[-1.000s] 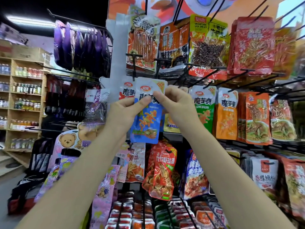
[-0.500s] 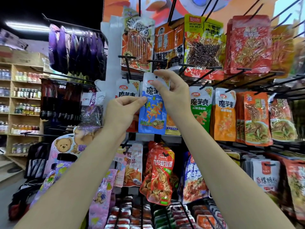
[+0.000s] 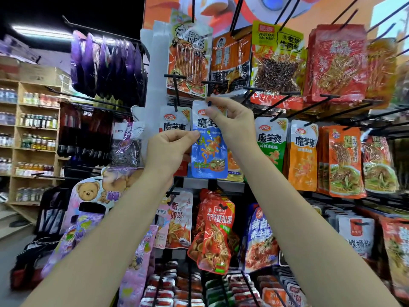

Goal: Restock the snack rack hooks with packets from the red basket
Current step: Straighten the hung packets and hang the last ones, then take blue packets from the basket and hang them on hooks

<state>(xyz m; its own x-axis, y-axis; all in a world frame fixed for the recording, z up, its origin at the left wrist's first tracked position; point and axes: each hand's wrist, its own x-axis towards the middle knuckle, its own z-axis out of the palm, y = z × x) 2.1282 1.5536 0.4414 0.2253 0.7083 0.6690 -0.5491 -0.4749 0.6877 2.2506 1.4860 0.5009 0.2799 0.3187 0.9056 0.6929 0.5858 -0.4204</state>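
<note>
A blue snack packet (image 3: 209,156) hangs upright against the rack, its white top at the tip of a black hook (image 3: 209,103). My right hand (image 3: 232,122) pinches the packet's top right corner at that hook tip. Fingers and thumb of my left hand (image 3: 169,149) pinch the packet's left edge about halfway up. Behind it hang a red-and-white packet (image 3: 174,122) and an orange one, mostly hidden. The red basket is out of view.
Green (image 3: 271,142) and orange (image 3: 303,156) packets hang to the right on the same row. Larger packets (image 3: 276,63) hang above, red ones (image 3: 212,231) below. Long black hooks (image 3: 309,105) jut out at right. Purple bags (image 3: 108,63) and a wooden shelf (image 3: 28,138) lie left.
Both hands have lifted the blue packet up and toward the rack. Its top has come level with the hook tip, and my left hand has slid lower on its edge.
</note>
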